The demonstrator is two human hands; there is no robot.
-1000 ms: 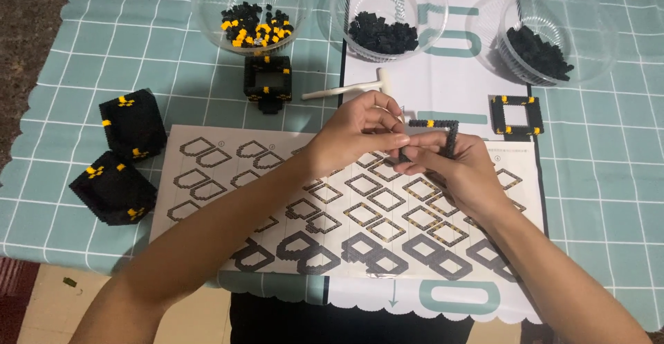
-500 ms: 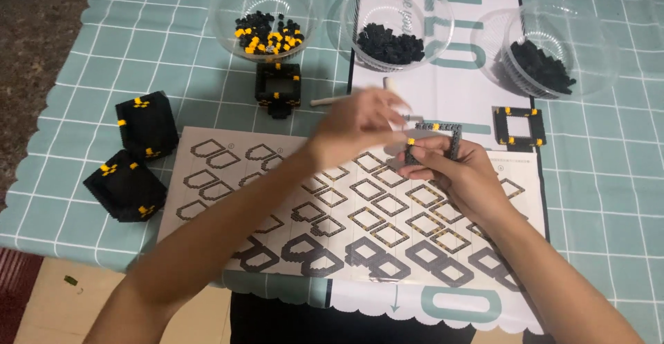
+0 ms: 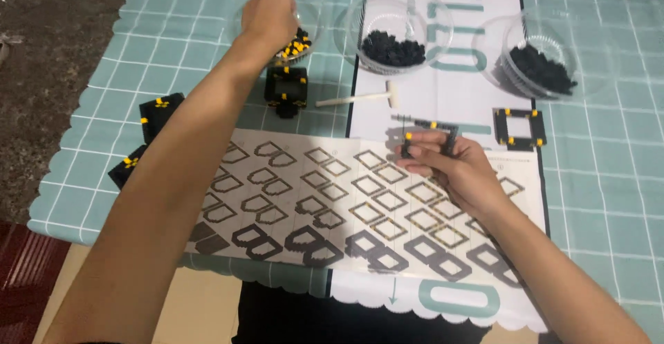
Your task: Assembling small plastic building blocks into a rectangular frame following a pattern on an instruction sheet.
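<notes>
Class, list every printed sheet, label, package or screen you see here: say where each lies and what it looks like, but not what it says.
Instruction sheet: flat across the table's near middle, pale rectangle with rows of dark outline diagrams.
White banner: under that sheet, running from the far bowls to the near edge, white with large teal lettering and a scalloped end.
No packages or screens.

Left hand (image 3: 275, 13) covers most of the left bowl (image 3: 308, 22); we can't tell whether its fingers pinch anything. Our left forearm hides parts of two black cubes (image 3: 160, 114). The right bowl (image 3: 494, 40) blurs near the top edge. The right hand's (image 3: 460, 171) fingers hide part of the black frame (image 3: 425, 131).
</notes>
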